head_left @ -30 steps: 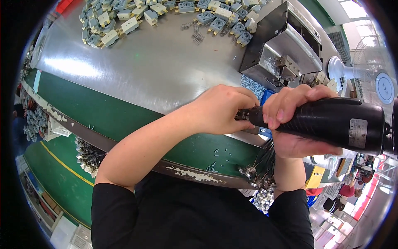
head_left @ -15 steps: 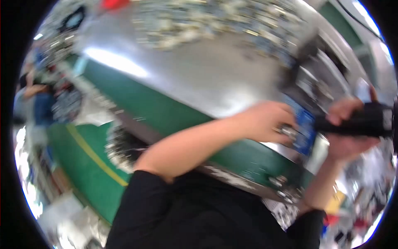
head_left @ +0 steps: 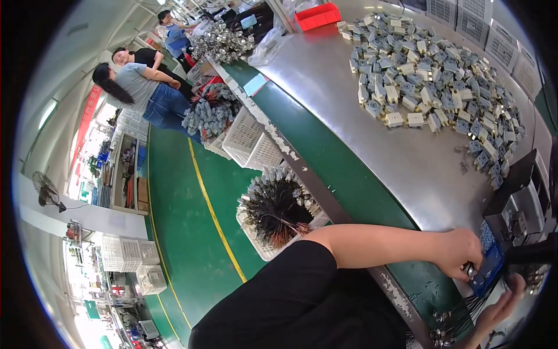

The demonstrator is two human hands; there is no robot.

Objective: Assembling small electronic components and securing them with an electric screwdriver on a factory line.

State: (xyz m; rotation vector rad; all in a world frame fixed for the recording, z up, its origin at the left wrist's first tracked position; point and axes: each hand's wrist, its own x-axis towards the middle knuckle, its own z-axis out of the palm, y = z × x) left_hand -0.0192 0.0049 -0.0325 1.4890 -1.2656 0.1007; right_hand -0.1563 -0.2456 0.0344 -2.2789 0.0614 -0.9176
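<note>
My left hand [head_left: 459, 253], reaching across to the right, is closed around a small silvery metal part [head_left: 469, 269]. Its fingers sit at the edge of a blue block [head_left: 489, 269] on the bench. Below and to the right is my right hand [head_left: 501, 305], its fingers stretched out and seemingly holding nothing. A dark cylindrical tool [head_left: 532, 253] lies just above those fingers, partly lost at the dark rim. Thin black wires [head_left: 474, 305] run between the hands, down to a cluster of metal fittings [head_left: 443, 334] at the bench edge.
Grey and cream switch-like blocks [head_left: 430, 81] are heaped on the metal tabletop [head_left: 325, 75]. A dark metal box [head_left: 517, 198] stands near my hands. A red bin [head_left: 318, 17] is at the back. A crate of wired parts [head_left: 276, 209] stands on the floor; people [head_left: 145, 87] stand far left.
The view has swung left and sharpened from a blur. My right hand, earlier around the black tool, now sits below it. The left still holds the metal part by the blue block.
</note>
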